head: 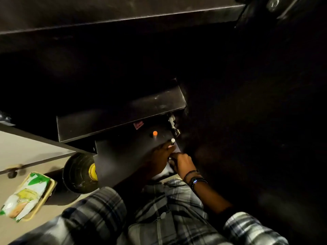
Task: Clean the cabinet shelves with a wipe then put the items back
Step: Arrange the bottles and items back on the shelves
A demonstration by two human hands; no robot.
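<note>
On the dark lower cabinet shelf (123, 156), my left hand (163, 156) pinches a white-capped bottle (172, 140); an orange-capped one (155, 133) stands just left. My right hand (182, 163) curls near; its grip I cannot tell. Snack packets (26, 195) lie far left.

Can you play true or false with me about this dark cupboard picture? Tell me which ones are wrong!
1. Both hands reach into the cabinet's bottom shelf. True: the left hand and right hand are close together there.
2. A blue-capped item stands on the shelf. False: the orange-capped item and the white-capped item are the ones there.
3. The right wrist is bare. False: it wears bead bracelets.
4. A green and white packet lies on the floor to the left. True.
5. The person wears a plain red shirt. False: the sleeves are plaid.
</note>
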